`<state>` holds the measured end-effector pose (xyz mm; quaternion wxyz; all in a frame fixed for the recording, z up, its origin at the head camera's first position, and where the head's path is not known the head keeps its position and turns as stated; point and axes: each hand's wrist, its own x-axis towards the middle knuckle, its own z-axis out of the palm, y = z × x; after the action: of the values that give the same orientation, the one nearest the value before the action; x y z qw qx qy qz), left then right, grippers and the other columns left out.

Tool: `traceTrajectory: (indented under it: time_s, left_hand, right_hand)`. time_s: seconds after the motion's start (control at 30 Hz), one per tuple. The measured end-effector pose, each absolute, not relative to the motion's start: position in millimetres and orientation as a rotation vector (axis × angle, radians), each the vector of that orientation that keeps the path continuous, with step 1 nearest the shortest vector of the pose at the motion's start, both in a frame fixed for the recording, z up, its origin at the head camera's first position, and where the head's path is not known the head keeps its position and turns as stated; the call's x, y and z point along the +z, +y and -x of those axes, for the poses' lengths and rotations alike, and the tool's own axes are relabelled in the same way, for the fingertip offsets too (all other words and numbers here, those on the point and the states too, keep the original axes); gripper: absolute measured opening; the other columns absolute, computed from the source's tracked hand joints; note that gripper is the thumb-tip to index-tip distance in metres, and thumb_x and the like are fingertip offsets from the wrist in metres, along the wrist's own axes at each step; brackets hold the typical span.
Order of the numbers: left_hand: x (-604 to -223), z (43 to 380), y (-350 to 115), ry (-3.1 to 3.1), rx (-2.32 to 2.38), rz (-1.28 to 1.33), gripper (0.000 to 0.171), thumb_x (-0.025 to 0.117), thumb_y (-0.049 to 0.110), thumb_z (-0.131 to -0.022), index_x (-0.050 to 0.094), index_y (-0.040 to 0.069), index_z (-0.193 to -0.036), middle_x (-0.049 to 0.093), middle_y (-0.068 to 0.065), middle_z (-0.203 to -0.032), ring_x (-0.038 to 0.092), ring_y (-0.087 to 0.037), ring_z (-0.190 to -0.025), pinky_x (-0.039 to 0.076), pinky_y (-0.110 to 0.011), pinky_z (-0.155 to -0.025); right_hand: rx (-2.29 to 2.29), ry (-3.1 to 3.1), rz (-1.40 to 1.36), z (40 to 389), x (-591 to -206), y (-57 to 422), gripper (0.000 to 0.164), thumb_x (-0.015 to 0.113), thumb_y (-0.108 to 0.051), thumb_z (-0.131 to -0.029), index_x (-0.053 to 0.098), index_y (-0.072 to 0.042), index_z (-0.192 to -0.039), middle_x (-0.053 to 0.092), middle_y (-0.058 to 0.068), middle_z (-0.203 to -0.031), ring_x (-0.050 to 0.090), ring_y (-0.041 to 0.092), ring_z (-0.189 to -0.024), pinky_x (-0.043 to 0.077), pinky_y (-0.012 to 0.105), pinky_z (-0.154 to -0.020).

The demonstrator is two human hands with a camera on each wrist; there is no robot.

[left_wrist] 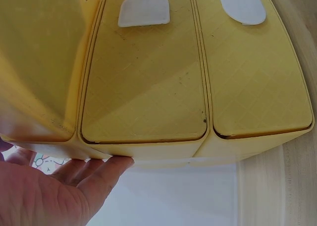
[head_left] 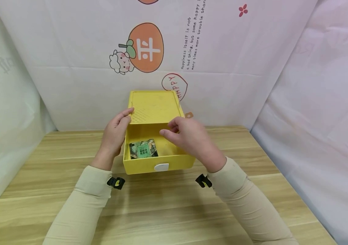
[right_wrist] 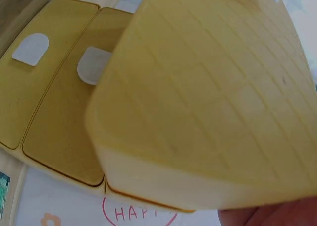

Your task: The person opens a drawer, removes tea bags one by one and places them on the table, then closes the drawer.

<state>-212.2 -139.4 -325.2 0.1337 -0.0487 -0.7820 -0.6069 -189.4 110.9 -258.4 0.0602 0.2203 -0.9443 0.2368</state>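
Note:
A yellow drawer cabinet (head_left: 156, 105) stands against the back cloth with its top drawer (head_left: 174, 163) pulled out. Inside that drawer, at the left, lies a small flat box (head_left: 144, 149) with a dark patterned face and a green label. My left hand (head_left: 114, 134) rests along the cabinet's left side; in the left wrist view its fingers (left_wrist: 106, 174) lie stretched against the side. Over the drawer's right part hovers my right hand (head_left: 189, 137), fingers loosely bent, thumb reaching inward, nothing held. The right wrist view shows only a bit of that hand beyond the drawer.
Two lower drawers with white tabs, a middle one (left_wrist: 143, 82) and a bottom one (left_wrist: 257, 72), are pushed in. A wooden table (head_left: 161, 211) carries the cabinet. White printed cloth (head_left: 222, 85) hangs behind and at both sides.

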Motion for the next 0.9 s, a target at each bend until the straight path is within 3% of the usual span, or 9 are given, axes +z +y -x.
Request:
traceTrajectory:
  time_s: [0.13, 0.3, 0.53, 0.7, 0.9]
  left_hand:
    - [-325.0, 211.9, -139.6, -2.263, -1.762, 0.145, 0.049, 0.040, 0.039, -0.110, 0.054, 0.025, -0.154, 0.041, 0.006, -0.165, 0.033, -0.019, -0.153, 0.032, -0.047, -0.107]
    - [-325.0, 211.8, -139.8, -2.262, -1.763, 0.144, 0.049, 0.040, 0.039, -0.110, 0.054, 0.025, -0.154, 0.041, 0.006, -0.165, 0.035, -0.019, -0.152, 0.031, -0.047, -0.103]
    - [-325.4, 211.5, -139.7, -2.271, -1.754, 0.141, 0.049, 0.040, 0.040, -0.110, 0.054, 0.025, -0.154, 0.042, 0.007, -0.164, 0.036, -0.020, -0.150, 0.032, -0.047, -0.106]
    - [-325.5, 211.6, -139.5, -2.269, -1.758, 0.136, 0.049, 0.041, 0.041, -0.109, 0.054, 0.026, -0.154, 0.042, 0.006, -0.164, 0.041, -0.023, -0.142, 0.032, -0.047, -0.102]
    - [-325.7, 212.4, -139.5, -2.269, -1.756, 0.138, 0.049, 0.040, 0.040, -0.109, 0.054, 0.025, -0.154, 0.042, 0.007, -0.164, 0.032, -0.019, -0.154, 0.031, -0.048, -0.117]
  right_hand:
    - [0.684, -2.902, -0.718, 188.2, -258.2, 104.7, 0.032, 0.071, -0.043, -0.099, 0.075, -0.011, -0.100, 0.069, -0.003, -0.083, 0.061, 0.014, -0.073, 0.052, 0.030, -0.069]
    - [0.639, -2.969, -0.785, 186.6, -256.6, 97.1, 0.040, 0.070, -0.043, -0.100, 0.062, -0.014, -0.073, 0.043, -0.005, -0.060, 0.041, 0.012, -0.054, 0.032, 0.028, -0.053]
    - [0.579, -3.078, -0.802, 187.9, -256.6, 88.4, 0.035, 0.071, -0.044, -0.098, 0.071, -0.009, -0.090, 0.055, -0.003, -0.065, 0.051, 0.013, -0.058, 0.040, 0.029, -0.056]
    - [0.579, -3.133, -0.840, 189.1, -256.2, 84.1, 0.038, 0.070, -0.044, -0.099, 0.068, -0.009, -0.082, 0.046, -0.005, -0.059, 0.043, 0.011, -0.052, 0.033, 0.027, -0.051]
    - [0.607, -3.205, -0.866, 193.3, -256.4, 79.2, 0.043, 0.068, -0.043, -0.100, 0.060, -0.014, -0.069, 0.047, -0.004, -0.054, 0.040, 0.011, -0.047, 0.029, 0.027, -0.048]
